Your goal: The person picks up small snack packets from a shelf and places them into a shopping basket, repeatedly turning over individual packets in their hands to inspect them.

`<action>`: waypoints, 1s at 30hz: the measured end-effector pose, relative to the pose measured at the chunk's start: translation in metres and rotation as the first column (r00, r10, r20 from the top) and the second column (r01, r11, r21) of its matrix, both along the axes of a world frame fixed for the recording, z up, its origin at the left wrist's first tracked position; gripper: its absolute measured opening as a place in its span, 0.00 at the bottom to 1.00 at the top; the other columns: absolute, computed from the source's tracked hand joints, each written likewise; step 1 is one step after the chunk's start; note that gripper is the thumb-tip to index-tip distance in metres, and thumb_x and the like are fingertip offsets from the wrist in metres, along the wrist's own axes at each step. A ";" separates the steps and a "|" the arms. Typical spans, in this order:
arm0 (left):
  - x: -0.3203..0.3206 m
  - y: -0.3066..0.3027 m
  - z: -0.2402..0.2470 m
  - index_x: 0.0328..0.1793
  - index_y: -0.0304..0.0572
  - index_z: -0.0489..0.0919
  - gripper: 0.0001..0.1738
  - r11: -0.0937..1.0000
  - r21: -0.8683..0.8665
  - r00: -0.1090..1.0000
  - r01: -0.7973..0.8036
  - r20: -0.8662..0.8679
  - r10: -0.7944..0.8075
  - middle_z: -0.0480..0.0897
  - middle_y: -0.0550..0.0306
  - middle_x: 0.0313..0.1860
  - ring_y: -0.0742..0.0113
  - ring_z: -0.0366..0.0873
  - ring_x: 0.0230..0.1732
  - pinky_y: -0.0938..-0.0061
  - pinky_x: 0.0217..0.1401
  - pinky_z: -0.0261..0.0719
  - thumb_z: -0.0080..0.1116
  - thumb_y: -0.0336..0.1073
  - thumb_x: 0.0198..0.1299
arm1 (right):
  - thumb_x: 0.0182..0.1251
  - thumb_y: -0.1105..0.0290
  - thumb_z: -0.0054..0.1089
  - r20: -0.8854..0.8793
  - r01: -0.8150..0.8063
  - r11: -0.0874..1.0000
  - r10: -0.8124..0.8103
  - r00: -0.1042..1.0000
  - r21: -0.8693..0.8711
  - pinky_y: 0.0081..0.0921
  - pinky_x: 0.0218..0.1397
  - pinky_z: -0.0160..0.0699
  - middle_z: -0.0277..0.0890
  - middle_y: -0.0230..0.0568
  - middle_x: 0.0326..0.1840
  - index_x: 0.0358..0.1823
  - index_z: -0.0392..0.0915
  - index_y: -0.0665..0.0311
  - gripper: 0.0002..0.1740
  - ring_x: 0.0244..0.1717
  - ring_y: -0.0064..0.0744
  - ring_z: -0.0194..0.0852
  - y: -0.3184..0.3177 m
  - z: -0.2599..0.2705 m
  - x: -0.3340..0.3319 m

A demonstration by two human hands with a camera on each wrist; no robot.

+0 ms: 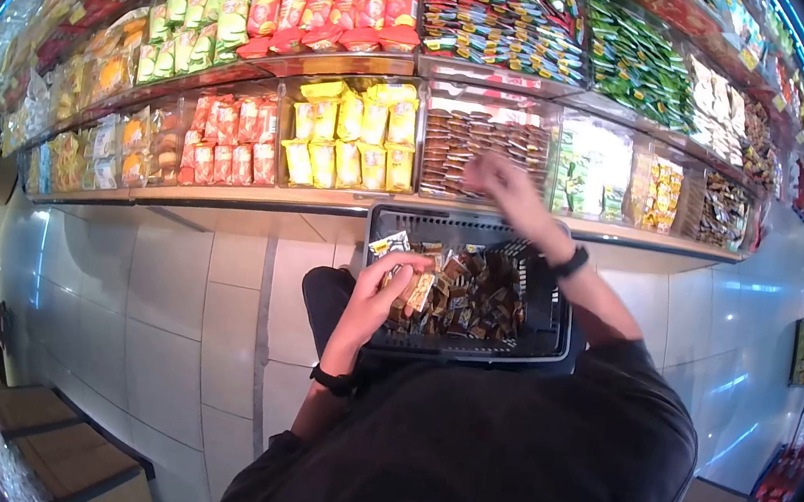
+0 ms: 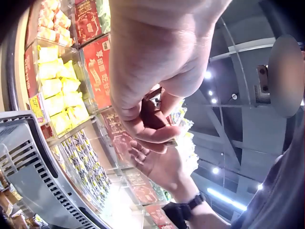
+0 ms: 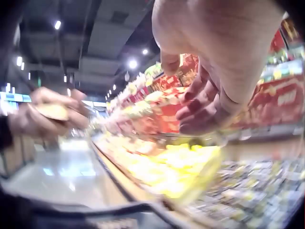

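My left hand (image 1: pixel 365 307) is over the left part of a black shopping basket (image 1: pixel 551 314), gripping small wrapped snack packets (image 1: pixel 420 290). In the left wrist view its fingers curl round a brown wrapped packet (image 2: pixel 153 116). Small dark-brown packets (image 1: pixel 464 299) cover the bottom of the basket. My right hand (image 1: pixel 512 190) is raised beyond the basket's far rim, in front of a clear bin of stacked brown packets (image 1: pixel 450 147). Its fingers (image 3: pixel 198 107) are relaxed and loosely bent, with nothing visible between them and the thumb.
Clear bins on tiered shelves hold yellow packets (image 1: pixel 351 134), red-and-white packets (image 1: pixel 232 138) and green packets (image 1: pixel 636 59). A wooden shelf edge (image 1: pixel 248 200) runs past the basket's far side. Tiled floor (image 1: pixel 166 292) lies to the left, with wooden boxes (image 1: pixel 67 446) at the lower left.
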State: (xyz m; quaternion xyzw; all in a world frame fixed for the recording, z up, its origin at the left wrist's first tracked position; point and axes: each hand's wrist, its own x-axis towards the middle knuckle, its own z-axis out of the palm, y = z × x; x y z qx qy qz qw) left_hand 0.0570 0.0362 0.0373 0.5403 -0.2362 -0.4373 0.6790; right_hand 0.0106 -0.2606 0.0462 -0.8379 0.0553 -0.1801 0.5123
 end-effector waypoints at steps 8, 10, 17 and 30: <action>-0.026 -0.039 0.015 0.59 0.39 0.82 0.14 0.990 -0.106 0.777 -0.093 0.614 0.138 0.84 0.52 0.47 0.59 0.81 0.49 0.67 0.56 0.77 0.60 0.29 0.69 | 0.73 0.69 0.67 -0.134 0.005 0.753 0.111 0.985 0.658 0.22 0.37 0.83 0.83 0.38 0.37 0.56 0.71 0.70 0.19 0.35 0.21 0.83 0.126 0.007 -0.103; -0.032 -0.043 0.026 0.58 0.41 0.83 0.15 0.989 -0.053 0.740 -0.135 0.659 0.136 0.84 0.51 0.46 0.56 0.81 0.48 0.67 0.56 0.76 0.64 0.28 0.65 | 0.73 0.69 0.67 -0.123 0.063 0.702 0.036 0.992 0.709 0.21 0.36 0.83 0.83 0.38 0.34 0.52 0.72 0.70 0.16 0.34 0.21 0.83 0.124 0.006 -0.109; -0.030 -0.047 0.041 0.54 0.36 0.80 0.11 0.986 -0.052 0.926 -0.156 0.340 0.164 0.81 0.58 0.42 0.75 0.80 0.34 0.81 0.28 0.76 0.61 0.36 0.73 | 0.74 0.71 0.65 -0.070 0.100 0.594 -0.072 0.995 0.798 0.20 0.31 0.78 0.80 0.35 0.29 0.37 0.76 0.65 0.08 0.29 0.22 0.81 0.125 0.022 -0.127; -0.014 -0.045 0.069 0.37 0.31 0.82 0.16 0.984 0.176 0.929 0.013 0.361 -0.077 0.81 0.59 0.24 0.77 0.76 0.17 0.81 0.16 0.69 0.60 0.38 0.74 | 0.77 0.69 0.61 -0.048 0.062 0.672 -0.039 0.998 0.738 0.20 0.32 0.80 0.83 0.36 0.33 0.49 0.79 0.68 0.09 0.31 0.22 0.81 0.140 0.020 -0.132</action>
